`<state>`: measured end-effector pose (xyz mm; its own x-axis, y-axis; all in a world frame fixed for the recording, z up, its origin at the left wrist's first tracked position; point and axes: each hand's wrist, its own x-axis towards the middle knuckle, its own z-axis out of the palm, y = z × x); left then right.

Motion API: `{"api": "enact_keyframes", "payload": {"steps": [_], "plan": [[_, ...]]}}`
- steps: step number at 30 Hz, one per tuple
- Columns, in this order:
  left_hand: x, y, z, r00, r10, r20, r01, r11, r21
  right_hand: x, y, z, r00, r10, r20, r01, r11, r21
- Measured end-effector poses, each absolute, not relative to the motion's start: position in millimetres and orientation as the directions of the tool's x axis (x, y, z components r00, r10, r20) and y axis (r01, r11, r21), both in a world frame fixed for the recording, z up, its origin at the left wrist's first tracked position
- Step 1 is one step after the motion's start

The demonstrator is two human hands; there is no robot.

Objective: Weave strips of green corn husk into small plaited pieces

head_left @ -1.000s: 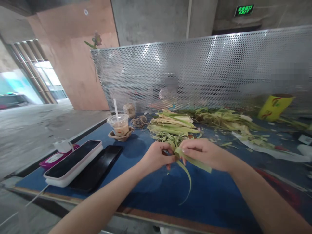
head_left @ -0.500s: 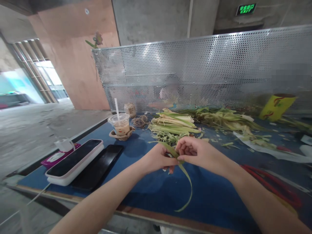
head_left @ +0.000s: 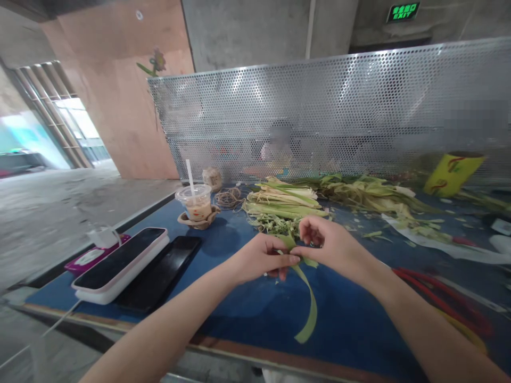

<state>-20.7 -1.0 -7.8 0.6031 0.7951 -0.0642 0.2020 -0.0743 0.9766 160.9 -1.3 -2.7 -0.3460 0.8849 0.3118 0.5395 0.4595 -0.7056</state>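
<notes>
The left hand (head_left: pixel 261 260) and right hand (head_left: pixel 333 239) pinch a green leaf strip (head_left: pixel 310 311) over the near part of the blue table (head_left: pixel 359 330).

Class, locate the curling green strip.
In the head view, right of centre, the strip hangs from the left hand, beside the right hand, over the blue tabletop.

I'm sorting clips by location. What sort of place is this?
Probably a workshop in a bare, industrial-looking building: a blue worktable with a pile of long green leaves, a perforated metal screen behind it, and a lit exit sign.
</notes>
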Motion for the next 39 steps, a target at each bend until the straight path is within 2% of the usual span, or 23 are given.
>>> {"api": "enact_keyframes", "payload": {"steps": [2,5,9,17,20,24,27,30,33,36,39], "plan": [[-20.0,-1.4,-7.3,0.595,0.802,-0.055,0.140,-0.036,0.990,162.4,0.7,-2.5,-0.296,0.899,0.323,0.549,0.437,-0.713],[-19.0,-1.8,-6.9,0.590,0.803,-0.082,0.071,0.050,0.996,164.0,3.1,-0.4,-0.313,0.912,0.267,0.565,0.404,-0.719],[-17.8,-2.8,-6.8,0.587,0.801,-0.116,0.102,0.069,0.992,161.6,3.1,1.2,-0.362,0.910,0.203,0.539,0.381,-0.751],[-15.2,-4.0,-8.7,0.576,0.806,-0.135,0.208,0.015,0.978,154.2,3.3,-9.2,-0.330,0.935,0.127,0.190,0.197,-0.962],[-14.3,-3.7,-10.2,0.572,0.808,-0.144,0.201,0.032,0.979,148.5,1.4,-10.4,-0.288,0.939,0.185,0.038,0.204,-0.978],[-14.5,-4.1,-9.9,0.560,0.809,-0.182,0.200,0.081,0.976,146.0,0.8,-9.4,-0.148,0.926,0.348,-0.145,0.328,-0.934],[-15.2,-3.4,-11.3,0.612,0.766,-0.199,0.188,0.104,0.977,149.9,1.2,-7.1,-0.028,0.892,0.451,-0.198,0.438,-0.877],[-15.6,-1.9,-14.4,0.643,0.738,-0.203,0.167,0.123,0.978,155.0,-2.1,-2.7,0.017,0.844,0.536,-0.132,0.533,-0.836],[-15.7,-1.4,-15.8,0.635,0.740,-0.223,0.157,0.160,0.975,159.2,-8.8,3.0,-0.047,0.798,0.601,0.120,0.602,-0.789],[-15.7,-2.3,-14.0,0.635,0.739,-0.223,0.137,0.176,0.975,163.3,-13.4,7.3,-0.254,0.726,0.640,0.383,0.683,-0.623],[-15.8,-3.5,-11.1,0.618,0.754,-0.222,0.127,0.183,0.975,167.5,-13.4,8.7,-0.489,0.600,0.633,0.461,0.794,-0.397]]}}
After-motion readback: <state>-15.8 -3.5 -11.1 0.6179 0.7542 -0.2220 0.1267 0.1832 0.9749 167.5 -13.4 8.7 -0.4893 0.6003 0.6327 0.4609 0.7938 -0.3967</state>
